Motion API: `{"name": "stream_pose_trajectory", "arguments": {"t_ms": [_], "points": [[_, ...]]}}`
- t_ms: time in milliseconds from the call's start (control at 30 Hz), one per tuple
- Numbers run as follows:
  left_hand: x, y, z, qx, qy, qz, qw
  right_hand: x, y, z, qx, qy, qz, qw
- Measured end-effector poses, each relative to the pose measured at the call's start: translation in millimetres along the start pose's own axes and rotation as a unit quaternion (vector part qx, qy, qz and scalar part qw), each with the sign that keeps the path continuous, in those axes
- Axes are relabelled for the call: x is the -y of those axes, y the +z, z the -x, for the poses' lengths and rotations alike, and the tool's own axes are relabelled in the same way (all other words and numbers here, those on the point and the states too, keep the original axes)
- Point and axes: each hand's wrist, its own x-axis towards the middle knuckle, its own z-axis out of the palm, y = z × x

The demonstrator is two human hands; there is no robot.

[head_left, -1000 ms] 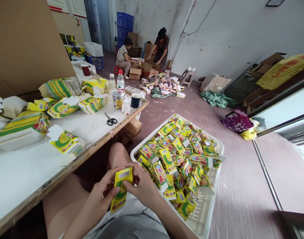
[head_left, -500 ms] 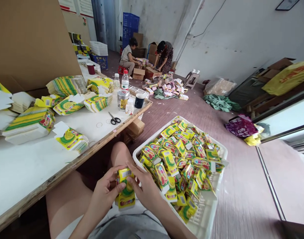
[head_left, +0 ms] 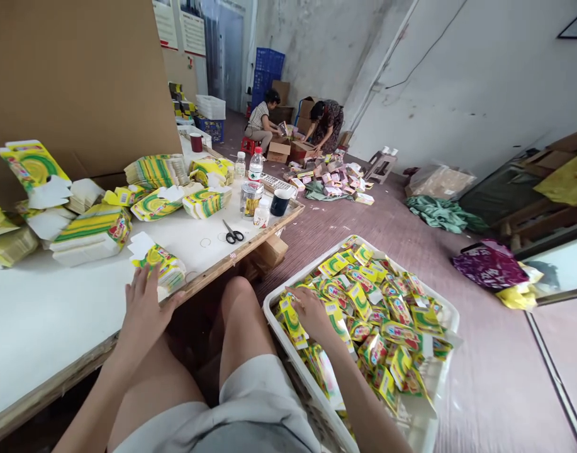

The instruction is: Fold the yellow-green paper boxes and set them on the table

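Observation:
My left hand [head_left: 146, 302] is over the table's edge, fingers spread, its fingertips at a small stack of flat folded yellow-green cartons [head_left: 168, 267]. The hand partly covers that stack, and I see nothing gripped in it. On my right, my right hand [head_left: 314, 314] is low over the white plastic basket [head_left: 274, 296] heaped with made-up small cartons. Its fingers are loosely bent and apart, close beside a yellow-green carton [head_left: 292, 322] at the basket's near left side. Whether the fingertips touch this carton is hard to see.
More carton stacks [head_left: 90, 233] lie along the white table [head_left: 43, 314]. Scissors [head_left: 233, 233], a dark mug [head_left: 280, 202], a jar [head_left: 250, 198] and a water bottle [head_left: 255, 165] stand towards its far end. Two people work by cardboard boxes [head_left: 279, 151] and a pile of pink cartons [head_left: 335, 179].
Both hands held one carton over my lap before. Now they are apart: the left has moved to the stack on the table, the right into the basket. The view has shifted left and up.

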Motion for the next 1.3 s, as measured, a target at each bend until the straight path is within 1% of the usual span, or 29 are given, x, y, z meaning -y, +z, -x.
{"name": "stream_pose_trajectory", "arguments": {"t_ms": [33, 100, 133, 200, 333, 400, 467, 533, 667, 800, 867, 933, 967, 1000, 1033, 1067, 1100, 1133, 1167, 1200, 1233, 1267, 1300], "points": [[10, 1.1, -1, 0.012, -0.005, -0.037, 0.999, -1, 2, 1, 0.006, 0.005, 0.011, 1.0], [25, 2.6, -2, 0.038, -0.01, -0.076, 0.996, -1, 5, 5, 0.019, 0.018, 0.03, 0.999], [31, 2.7, -2, 0.043, -0.008, -0.082, 0.996, -1, 6, 8, 0.028, 0.025, 0.037, 0.999], [38, 1.7, -3, 0.032, 0.001, -0.084, 0.996, 0, 10, 12, 0.048, 0.032, 0.046, 0.997], [43, 0.1, -10, 0.002, 0.025, -0.088, 0.996, 2, 14, 14, 0.065, 0.026, 0.048, 0.996], [42, 0.5, -14, -0.007, 0.026, -0.086, 0.996, 2, 16, 13, 0.076, 0.015, 0.039, 0.996], [41, 0.7, -18, -0.007, 0.017, -0.085, 0.996, 0, 18, 12, 0.087, 0.007, 0.03, 0.996], [41, -0.2, -20, 0.0, 0.009, -0.084, 0.996, -3, 21, 12, 0.085, 0.011, 0.03, 0.996], [42, -5.2, -23, 0.015, 0.0, -0.082, 0.997, -12, 30, 12, 0.054, 0.028, 0.022, 0.998], [42, -12.4, -26, 0.011, -0.013, -0.073, 0.997, -14, 30, 8, -0.018, 0.035, -0.033, 0.999], [39, -18.6, -28, -0.022, -0.026, -0.066, 0.997, -8, 25, 6, -0.063, 0.034, -0.078, 0.994], [29, -27.3, -28, -0.089, -0.049, -0.061, 0.993, 5, 19, 5, -0.095, 0.034, -0.14, 0.985], [21, -31.9, -26, -0.135, -0.052, -0.052, 0.988, 14, 17, 6, -0.099, 0.034, -0.179, 0.978], [11, -36.1, -24, -0.181, -0.032, -0.029, 0.982, 26, 16, 7, -0.092, 0.032, -0.222, 0.97], [-1, -39.4, -20, -0.217, 0.002, 0.001, 0.976, 38, 16, 9, -0.075, 0.028, -0.269, 0.96], [-15, -41.2, -14, -0.247, 0.066, 0.047, 0.966, 52, 16, 12, -0.05, 0.022, -0.317, 0.947], [-28, -41.1, -7, -0.237, 0.15, 0.099, 0.955, 65, 17, 15, -0.022, 0.016, -0.365, 0.93], [-41, -39.0, 2, -0.209, 0.209, 0.121, 0.948, 77, 19, 18, 0.005, 0.012, -0.409, 0.912], [-53, -35.0, 12, -0.16, 0.269, 0.132, 0.941, 88, 20, 20, 0.024, 0.01, -0.448, 0.894], [-63, -29.5, 23, -0.101, 0.353, 0.158, 0.917, 96, 22, 23, 0.038, 0.012, -0.481, 0.876], [-70, -23.0, 34, -0.04, 0.409, 0.165, 0.897, 101, 23, 25, 0.045, 0.017, -0.508, 0.86], [-76, -16.3, 46, 0.004, 0.442, 0.181, 0.879, 104, 24, 27, 0.048, 0.023, -0.531, 0.846], [-79, -10.0, 56, 0.032, 0.434, 0.205, 0.877, 105, 25, 29, 0.048, 0.031, -0.55, 0.833]]}}
